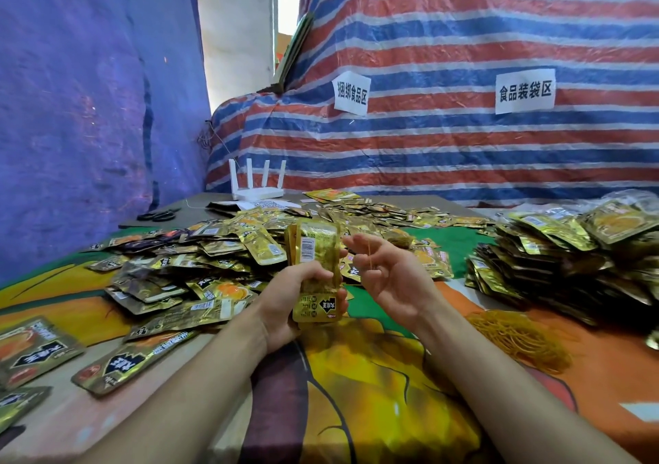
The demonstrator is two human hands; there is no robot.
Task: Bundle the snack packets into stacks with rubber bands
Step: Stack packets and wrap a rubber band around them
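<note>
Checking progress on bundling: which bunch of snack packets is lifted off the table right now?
The upright stack gripped by the left hand; the loose heap at left and the pile at right both lie on the table.

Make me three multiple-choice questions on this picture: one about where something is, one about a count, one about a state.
1. Where is the heap of rubber bands? A) right of the right hand B) on the floor C) on the wall
2. How many antennas has the white router? A) two B) four C) six
3. What is the left hand doing? A) lying flat B) gripping a stack of packets C) hanging empty
Answers: A, the yellow heap lies to that side; B, four stand upright; B, fingers curl round the gold stack.
</note>
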